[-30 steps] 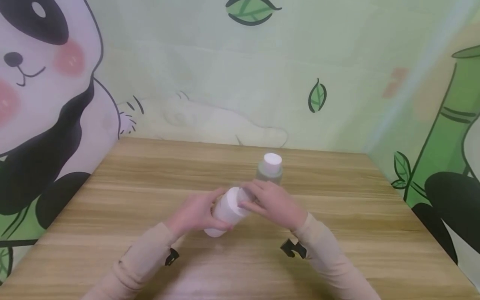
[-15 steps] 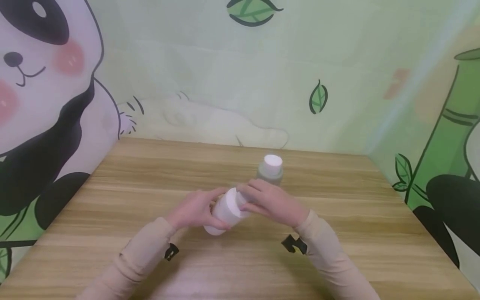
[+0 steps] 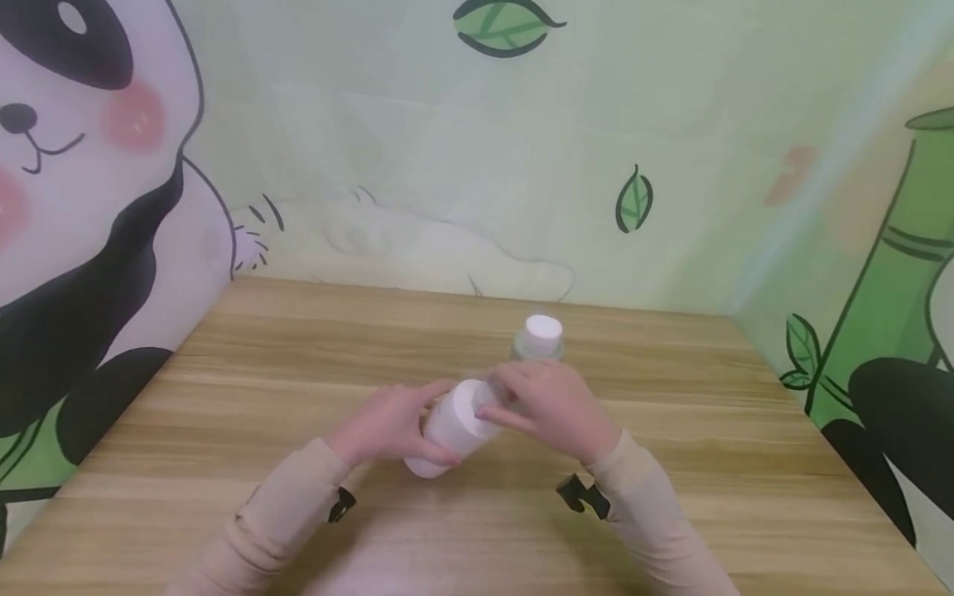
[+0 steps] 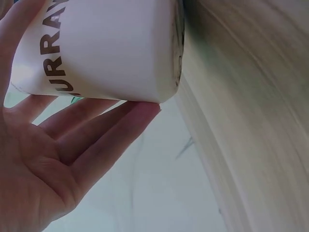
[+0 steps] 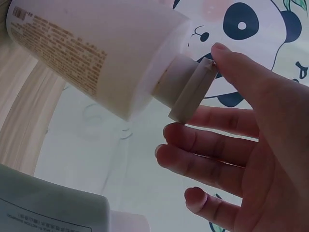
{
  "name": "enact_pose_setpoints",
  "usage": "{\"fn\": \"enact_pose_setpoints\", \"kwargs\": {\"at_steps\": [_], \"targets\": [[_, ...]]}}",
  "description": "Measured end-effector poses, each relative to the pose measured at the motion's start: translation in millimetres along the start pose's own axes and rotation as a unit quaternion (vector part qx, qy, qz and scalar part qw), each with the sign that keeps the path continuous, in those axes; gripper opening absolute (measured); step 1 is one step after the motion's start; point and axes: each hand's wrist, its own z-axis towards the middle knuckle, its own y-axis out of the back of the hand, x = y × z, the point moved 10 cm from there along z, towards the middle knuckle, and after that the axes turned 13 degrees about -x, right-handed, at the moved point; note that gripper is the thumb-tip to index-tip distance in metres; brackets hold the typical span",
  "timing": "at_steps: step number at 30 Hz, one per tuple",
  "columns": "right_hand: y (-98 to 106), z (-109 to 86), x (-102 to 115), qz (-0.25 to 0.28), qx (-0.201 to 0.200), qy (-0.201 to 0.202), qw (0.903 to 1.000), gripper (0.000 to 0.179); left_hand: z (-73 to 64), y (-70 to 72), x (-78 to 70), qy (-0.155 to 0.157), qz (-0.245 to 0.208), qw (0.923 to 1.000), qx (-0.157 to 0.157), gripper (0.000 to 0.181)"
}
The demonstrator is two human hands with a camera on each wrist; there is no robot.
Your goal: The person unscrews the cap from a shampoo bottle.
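Note:
My left hand (image 3: 387, 426) grips a white bottle (image 3: 450, 426) around its body, tilted with the cap end up and to the right. Dark capital letters run across this bottle in the left wrist view, where the fingers support its side. The thumb and fingertips of my right hand (image 3: 555, 406) pinch opposite edges of its pale cap (image 5: 188, 92). Small brown print and a barcode show on the bottle in the right wrist view. Just behind my right hand stands a second bottle, greyish green (image 5: 53, 203), upright with a white cap (image 3: 544, 331); the hand hides its lower part.
A wood-grain table (image 3: 298, 348) lies under both hands. Behind it hangs a pale green backdrop (image 3: 417, 124) with a panda (image 3: 142, 120) at the left and bamboo (image 3: 909, 248) at the right. Black camera mounts (image 3: 584, 497) stick out below the wrists.
Both hands stay on the white bottle. The right fingers have shifted slightly around the cap. The head view has tipped a little, so the scene sits slightly lower.

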Motion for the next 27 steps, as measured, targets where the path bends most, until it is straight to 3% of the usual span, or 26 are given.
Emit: {"fn": "enact_pose_setpoints", "kwargs": {"at_steps": [12, 19, 27], "targets": [[7.3, 0.2, 3.2, 0.030, -0.045, 0.030, 0.9981, 0.033, 2.1, -0.6, -4.0, -0.031, 0.027, 0.9992, 0.001, 0.089], [5.7, -2.5, 2.4, 0.062, -0.035, 0.062, 0.9956, 0.040, 2.5, -0.1, -1.2, -0.024, 0.028, 0.9993, 0.007, 0.089], [0.3, -1.7, -5.2, 0.064, -0.008, 0.013, 0.9979, 0.042, 0.9, -2.4, 2.5, -0.015, 0.019, 0.9996, 0.015, 0.089]]}}
